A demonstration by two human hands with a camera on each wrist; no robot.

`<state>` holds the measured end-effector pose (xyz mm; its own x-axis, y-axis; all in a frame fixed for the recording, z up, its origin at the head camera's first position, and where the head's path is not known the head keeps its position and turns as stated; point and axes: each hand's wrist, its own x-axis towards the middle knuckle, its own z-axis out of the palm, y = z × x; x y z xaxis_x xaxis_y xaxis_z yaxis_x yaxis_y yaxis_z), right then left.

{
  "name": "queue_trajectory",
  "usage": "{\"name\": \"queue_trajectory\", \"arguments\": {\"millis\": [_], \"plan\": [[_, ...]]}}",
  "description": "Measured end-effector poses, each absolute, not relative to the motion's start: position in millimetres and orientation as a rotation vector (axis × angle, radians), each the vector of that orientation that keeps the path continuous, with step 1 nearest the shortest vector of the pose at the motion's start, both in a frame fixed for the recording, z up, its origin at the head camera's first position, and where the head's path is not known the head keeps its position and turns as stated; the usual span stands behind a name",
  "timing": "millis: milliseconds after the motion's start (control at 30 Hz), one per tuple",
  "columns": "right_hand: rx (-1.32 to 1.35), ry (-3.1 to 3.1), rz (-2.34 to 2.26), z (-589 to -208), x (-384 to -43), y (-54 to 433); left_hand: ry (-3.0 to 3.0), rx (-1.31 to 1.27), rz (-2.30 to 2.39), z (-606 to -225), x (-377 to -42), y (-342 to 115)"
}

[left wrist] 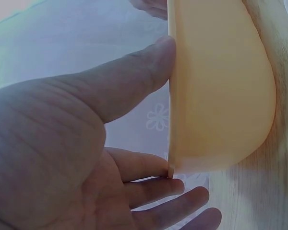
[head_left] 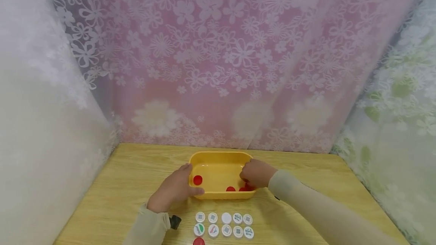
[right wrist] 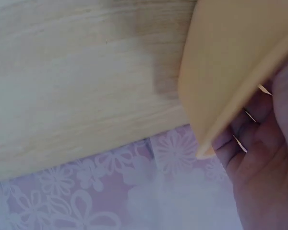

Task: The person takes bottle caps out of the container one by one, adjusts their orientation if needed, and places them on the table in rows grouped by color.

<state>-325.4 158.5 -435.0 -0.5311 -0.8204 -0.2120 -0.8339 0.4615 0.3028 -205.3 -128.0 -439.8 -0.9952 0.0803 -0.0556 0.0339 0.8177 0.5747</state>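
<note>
A yellow plastic tub [head_left: 221,196] stands on the table with several red bottle caps [head_left: 197,180] inside, most of them towards its right front corner. At the tub's left side my left hand [head_left: 175,189] spans the front left corner, thumb on the front rim. The left wrist view shows that thumb against the rim [left wrist: 171,110], the fingers stretched out and the forefinger touching the rim. Over the right wall reaches my right hand [head_left: 257,173], its fingers down inside by the red caps. In the right wrist view the tub wall [right wrist: 230,62] hides its fingertips, so a grip on a cap is unclear.
Two rows of white bottle caps [head_left: 226,230], some printed, lie in front of the tub. One red cap [head_left: 199,241] sits below them at the frame's lower edge. Flowered cloth [head_left: 218,67] hangs behind the wooden table [head_left: 146,162] and at both sides.
</note>
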Motion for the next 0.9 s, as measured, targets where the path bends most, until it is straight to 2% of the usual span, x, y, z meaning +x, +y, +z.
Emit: {"name": "queue_trajectory", "arguments": {"millis": [200, 400, 733, 900], "plan": [[-1.336, 2.629, 0.246, -433, -330, 161, 2.926, 0.105, 0.901, -438, -206, -126], [-1.224, 2.605, 0.186, -430, -325, 151, 2.934, 0.079, 0.881, -438, -207, -127], [-1.391, 2.574, 0.204, -444, -329, 142, 2.939, 0.077, 0.884, -440, -208, -129], [-1.386, 2.572, 0.156, -448, -330, 142, 2.934, 0.067, 0.896, -439, -207, -128]]}}
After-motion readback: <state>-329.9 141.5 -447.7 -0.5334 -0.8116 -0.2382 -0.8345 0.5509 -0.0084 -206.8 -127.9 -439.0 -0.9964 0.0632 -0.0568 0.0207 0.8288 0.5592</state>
